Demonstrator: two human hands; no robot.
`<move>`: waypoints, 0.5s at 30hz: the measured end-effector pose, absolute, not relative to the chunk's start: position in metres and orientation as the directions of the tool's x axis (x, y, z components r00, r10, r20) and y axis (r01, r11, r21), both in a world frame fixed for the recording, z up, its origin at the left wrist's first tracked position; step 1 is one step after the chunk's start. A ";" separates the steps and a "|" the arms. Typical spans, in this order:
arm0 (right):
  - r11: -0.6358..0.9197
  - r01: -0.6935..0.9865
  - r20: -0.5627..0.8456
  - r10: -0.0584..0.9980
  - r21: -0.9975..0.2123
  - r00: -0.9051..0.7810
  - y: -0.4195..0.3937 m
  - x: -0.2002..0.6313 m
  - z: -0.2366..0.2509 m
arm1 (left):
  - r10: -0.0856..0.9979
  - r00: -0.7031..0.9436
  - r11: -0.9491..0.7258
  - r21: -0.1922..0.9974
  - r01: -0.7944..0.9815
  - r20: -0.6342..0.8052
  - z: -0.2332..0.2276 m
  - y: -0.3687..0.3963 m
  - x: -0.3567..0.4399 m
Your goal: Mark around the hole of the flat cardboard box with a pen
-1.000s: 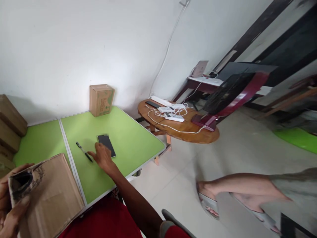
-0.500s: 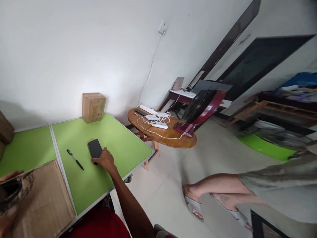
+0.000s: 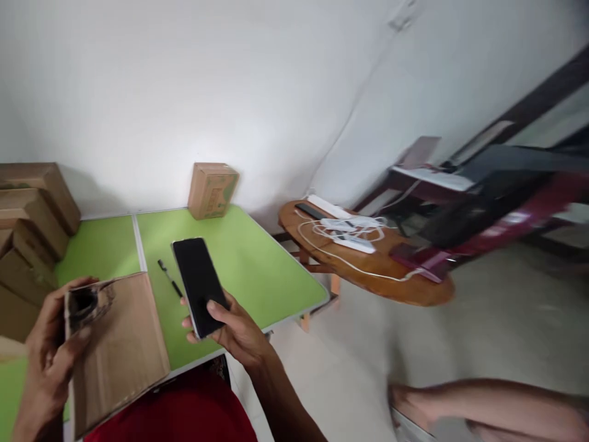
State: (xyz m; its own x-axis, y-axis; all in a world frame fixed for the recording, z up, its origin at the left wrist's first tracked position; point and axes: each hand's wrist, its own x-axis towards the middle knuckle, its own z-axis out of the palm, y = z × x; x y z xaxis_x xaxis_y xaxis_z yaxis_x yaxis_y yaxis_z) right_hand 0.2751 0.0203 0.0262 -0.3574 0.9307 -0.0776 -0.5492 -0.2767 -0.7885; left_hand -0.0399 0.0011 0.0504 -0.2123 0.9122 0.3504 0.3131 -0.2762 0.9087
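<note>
My right hand (image 3: 234, 331) is closed round the lower part of a black smartphone (image 3: 196, 273), thumb on its dark screen, and holds it tilted above the green table (image 3: 271, 270). At the left, my left hand (image 3: 50, 356) grips a flat brown cardboard box (image 3: 124, 344) by its side, next to a ragged dark hole in one corner. Behind the smartphone a pen (image 3: 169, 278) lies on the table, partly hidden by the phone and fingers.
A small carton (image 3: 213, 190) stands against the wall, and several cardboard boxes (image 3: 34, 215) fill the left side. To the right, an oval wooden table (image 3: 368, 270) bears tangled white cables (image 3: 345, 230) and a maroon fan (image 3: 497, 215). A person's leg (image 3: 478, 396) shows at lower right.
My right hand has lifted the smartphone off the table and brought it closer. The view has swung left, showing more of my left hand, the cardboard box it holds and the boxes beyond.
</note>
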 end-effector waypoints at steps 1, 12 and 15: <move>-0.288 -0.595 -0.034 0.916 -0.750 -0.400 0.010 0.270 0.039 | 0.916 -0.194 -0.288 0.913 0.290 0.351 0.052 0.000 -0.038; -0.476 -0.590 0.055 0.746 -0.652 -0.664 -0.032 0.193 0.078 | 0.900 -0.151 -0.363 0.893 0.265 0.410 0.064 -0.016 -0.026; -0.465 -0.570 0.061 0.737 -0.677 -0.674 -0.033 0.187 0.076 | 0.885 -0.158 -0.377 0.873 0.309 0.438 0.066 -0.016 -0.025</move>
